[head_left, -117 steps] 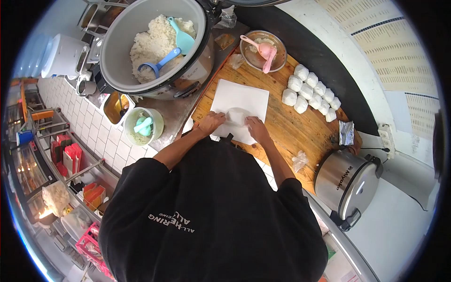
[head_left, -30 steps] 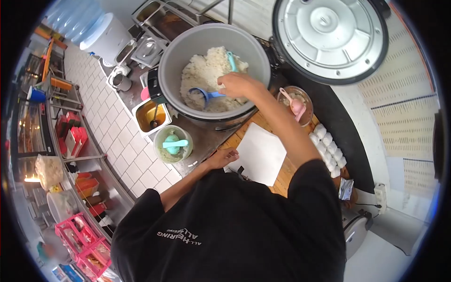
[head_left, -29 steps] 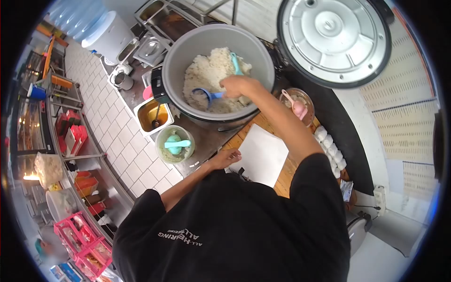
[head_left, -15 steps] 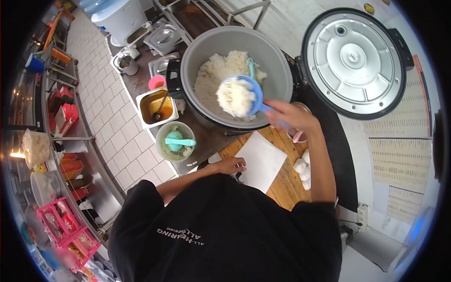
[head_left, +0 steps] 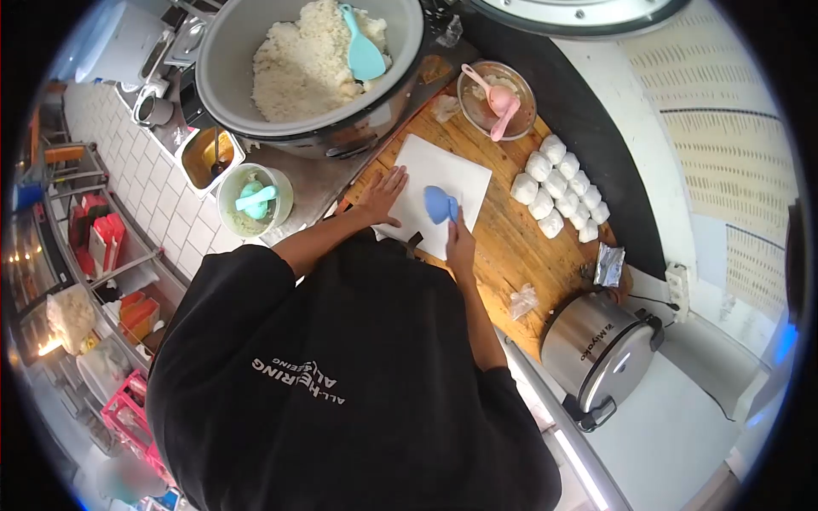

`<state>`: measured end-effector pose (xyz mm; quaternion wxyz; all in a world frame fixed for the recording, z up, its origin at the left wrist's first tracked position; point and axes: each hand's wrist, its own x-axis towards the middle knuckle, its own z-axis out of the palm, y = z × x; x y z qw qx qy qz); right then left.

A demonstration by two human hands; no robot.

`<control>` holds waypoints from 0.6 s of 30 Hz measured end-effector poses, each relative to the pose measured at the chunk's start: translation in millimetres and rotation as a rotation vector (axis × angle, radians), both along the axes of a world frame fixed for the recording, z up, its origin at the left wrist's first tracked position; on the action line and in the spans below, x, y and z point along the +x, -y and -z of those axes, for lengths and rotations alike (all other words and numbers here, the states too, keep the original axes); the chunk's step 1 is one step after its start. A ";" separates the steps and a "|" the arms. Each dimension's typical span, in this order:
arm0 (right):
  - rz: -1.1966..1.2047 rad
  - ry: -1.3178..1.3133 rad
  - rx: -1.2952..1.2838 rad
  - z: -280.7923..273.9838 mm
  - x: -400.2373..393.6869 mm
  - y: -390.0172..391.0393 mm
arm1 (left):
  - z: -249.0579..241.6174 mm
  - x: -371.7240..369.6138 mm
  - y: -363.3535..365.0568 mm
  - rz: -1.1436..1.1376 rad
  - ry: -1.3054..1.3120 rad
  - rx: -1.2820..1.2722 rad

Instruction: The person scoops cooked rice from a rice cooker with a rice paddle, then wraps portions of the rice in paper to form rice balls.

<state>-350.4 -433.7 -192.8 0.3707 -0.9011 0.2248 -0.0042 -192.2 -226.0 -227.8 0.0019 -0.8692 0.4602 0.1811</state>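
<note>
A sheet of white paper (head_left: pixel 460 166) lies on the wooden tabletop in front of me. My left hand (head_left: pixel 383 198) rests flat on its left edge, fingers spread. My right hand (head_left: pixel 461 243) grips the handle of a blue scoop (head_left: pixel 438 204), which is bowl-side down over the paper. Whatever lies beneath the scoop's bowl is hidden. Beyond the paper stands a large rice cooker pot (head_left: pixel 223 64) holding white cooked rice (head_left: pixel 294 64). A turquoise rice paddle (head_left: pixel 365 53) lies on that rice.
Several white wrapped bundles (head_left: pixel 558 186) are lined up on the right. A metal bowl (head_left: pixel 530 111) holds pink utensils (head_left: pixel 499 98). To the left are a tub (head_left: pixel 281 213) with turquoise utensils and a steel container (head_left: pixel 198 166) of brown sauce. A closed Miyako cooker (head_left: pixel 588 341) stands at right.
The scoop, heaped with rice over the pot before, is now turned down on the paper. My left hand has opened flat onto the sheet. The view has shifted toward the right.
</note>
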 end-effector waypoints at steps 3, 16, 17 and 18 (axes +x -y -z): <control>-0.337 0.089 -0.464 27.6 -1.5 -16.9 | -1.3 3.2 5.9 -0.034 -0.069 0.027; -0.164 -0.191 -0.265 24.3 15.7 -23.3 | -15.7 -1.8 10.4 -0.090 -0.072 0.119; -0.171 -0.188 -0.276 20.4 13.8 -25.6 | -15.8 -1.9 13.1 -0.104 -0.090 0.110; -0.086 -0.068 -0.186 16.3 9.5 -28.8 | -14.2 -0.2 13.8 -0.117 -0.084 0.101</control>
